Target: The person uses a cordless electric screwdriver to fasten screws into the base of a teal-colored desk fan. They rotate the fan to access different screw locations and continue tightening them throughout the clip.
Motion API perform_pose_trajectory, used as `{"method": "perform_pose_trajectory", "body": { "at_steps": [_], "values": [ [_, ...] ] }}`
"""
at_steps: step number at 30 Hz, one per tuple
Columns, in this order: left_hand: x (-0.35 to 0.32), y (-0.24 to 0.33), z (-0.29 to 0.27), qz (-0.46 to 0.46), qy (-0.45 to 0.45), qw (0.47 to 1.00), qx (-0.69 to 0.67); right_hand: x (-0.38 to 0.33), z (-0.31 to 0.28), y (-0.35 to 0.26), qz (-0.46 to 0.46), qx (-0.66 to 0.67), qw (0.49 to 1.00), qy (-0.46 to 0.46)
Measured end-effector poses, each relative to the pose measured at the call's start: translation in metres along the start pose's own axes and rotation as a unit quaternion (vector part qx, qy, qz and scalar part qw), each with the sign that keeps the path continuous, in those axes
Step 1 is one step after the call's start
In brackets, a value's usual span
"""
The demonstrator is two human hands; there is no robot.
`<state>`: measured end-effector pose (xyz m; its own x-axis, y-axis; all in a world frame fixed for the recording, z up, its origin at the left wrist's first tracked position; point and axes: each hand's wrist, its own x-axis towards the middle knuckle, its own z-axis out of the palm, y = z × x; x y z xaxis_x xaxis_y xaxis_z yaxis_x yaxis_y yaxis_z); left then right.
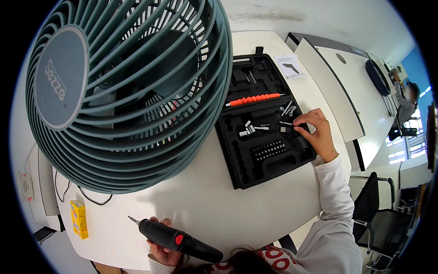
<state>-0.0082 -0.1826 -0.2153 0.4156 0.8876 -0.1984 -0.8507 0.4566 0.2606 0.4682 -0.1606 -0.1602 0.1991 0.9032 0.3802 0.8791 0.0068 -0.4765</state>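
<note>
My left hand (165,249) is wrapped around a black cordless screwdriver (180,242) with a red button, close to the table's near edge. A silver bit (133,219) sticks out of its nose, pointing left. To the right lies an open black tool case (237,169). Over its right side, my right hand (318,132) pinches a thin silver screwdriver bit (285,123) between thumb and forefinger. Beside those fingertips is a USB plug (284,129). The case also holds loose silver sockets (248,129), a rack of small bits (269,150) and an orange flexible shaft (253,99).
A large grey-green fan (132,96) fills the upper left, close to the case. A yellow box (79,219) stands at the table's left, near a dark cable (96,201). A printed leaflet (290,66) lies behind the case. Right are a chair (381,219) and a distant person (404,105).
</note>
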Motion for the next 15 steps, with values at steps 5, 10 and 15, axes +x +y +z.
{"method": "perform_pose_trajectory", "body": {
  "at_steps": [5,10,15],
  "values": [
    [-0.001,0.000,0.000,0.001,-0.002,1.000,0.003,0.006,-0.003,0.001,-0.055,-0.019,0.998,-0.005],
    [0.000,-0.001,0.002,0.005,0.005,1.000,0.013,0.023,-0.005,0.004,-0.054,-0.111,0.992,0.032],
    [0.001,0.000,0.001,0.011,0.009,1.000,0.016,0.030,0.006,0.002,-0.042,-0.173,0.984,0.010]
  ]
}}
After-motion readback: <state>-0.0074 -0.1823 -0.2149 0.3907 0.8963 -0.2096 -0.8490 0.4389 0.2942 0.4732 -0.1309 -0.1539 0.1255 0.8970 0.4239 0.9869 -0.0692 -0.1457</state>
